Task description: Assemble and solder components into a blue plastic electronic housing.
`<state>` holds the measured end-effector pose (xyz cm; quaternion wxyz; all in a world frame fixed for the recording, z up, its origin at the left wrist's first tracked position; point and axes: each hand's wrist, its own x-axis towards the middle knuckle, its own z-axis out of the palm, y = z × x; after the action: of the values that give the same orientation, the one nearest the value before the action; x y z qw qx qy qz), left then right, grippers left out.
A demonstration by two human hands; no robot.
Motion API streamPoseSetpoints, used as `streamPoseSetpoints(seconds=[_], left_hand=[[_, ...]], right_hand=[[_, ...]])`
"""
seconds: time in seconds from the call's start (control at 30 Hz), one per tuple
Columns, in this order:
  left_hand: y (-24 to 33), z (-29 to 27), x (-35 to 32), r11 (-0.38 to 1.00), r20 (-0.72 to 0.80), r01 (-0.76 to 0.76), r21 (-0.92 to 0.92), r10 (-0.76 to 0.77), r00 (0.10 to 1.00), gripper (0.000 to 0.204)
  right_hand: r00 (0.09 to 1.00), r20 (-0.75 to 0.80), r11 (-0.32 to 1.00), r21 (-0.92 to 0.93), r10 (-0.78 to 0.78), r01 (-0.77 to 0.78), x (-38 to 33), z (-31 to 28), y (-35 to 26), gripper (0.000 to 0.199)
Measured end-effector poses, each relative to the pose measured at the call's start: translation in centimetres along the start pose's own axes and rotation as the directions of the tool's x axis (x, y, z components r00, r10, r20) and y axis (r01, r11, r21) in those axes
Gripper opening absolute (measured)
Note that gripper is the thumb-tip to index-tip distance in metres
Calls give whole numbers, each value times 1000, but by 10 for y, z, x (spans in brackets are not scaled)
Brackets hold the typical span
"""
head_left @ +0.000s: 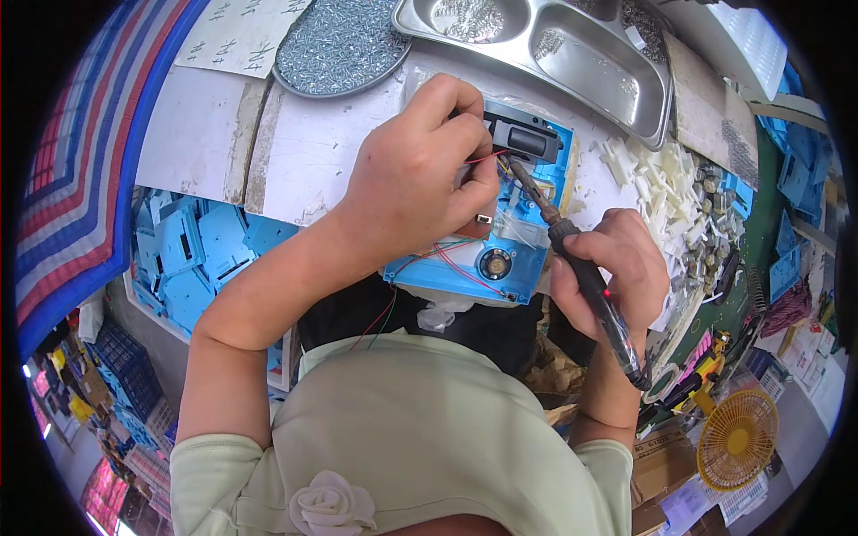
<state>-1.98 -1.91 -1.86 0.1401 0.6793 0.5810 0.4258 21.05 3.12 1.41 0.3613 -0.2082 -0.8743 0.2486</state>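
Note:
A light blue plastic housing lies in front of me, with a round speaker, thin wires and a black part at its far end. Bent over its left side, my left hand pinches a thin red wire between closed fingers. My right hand grips a soldering iron by its black handle, coming in from the right. The iron's tip reaches into the wires beside the black part, close to my left fingertips; whether it touches a joint is too small to tell.
A round dish of screws and a steel compartment tray stand at the back. White plastic pieces are heaped at the right. Blue housings fill a bin at the left. A yellow fan sits lower right.

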Motion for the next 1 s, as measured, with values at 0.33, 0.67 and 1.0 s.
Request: streamPoseSetpoints(seconds=[0.33, 0.67, 1.0], left_hand=[[0, 3, 0, 998, -28, -50, 48, 51, 998, 14], [1, 4, 0, 996, -40, -56, 68, 59, 997, 14], [1, 3, -1, 996, -35, -49, 74, 52, 998, 13]], right_hand=[[998, -9, 996, 74, 59, -58, -3, -4, 3, 31], [999, -15, 996, 71, 51, -49, -8, -7, 1, 29], [993, -77, 994, 81, 84, -78, -18, -13, -4, 29]])
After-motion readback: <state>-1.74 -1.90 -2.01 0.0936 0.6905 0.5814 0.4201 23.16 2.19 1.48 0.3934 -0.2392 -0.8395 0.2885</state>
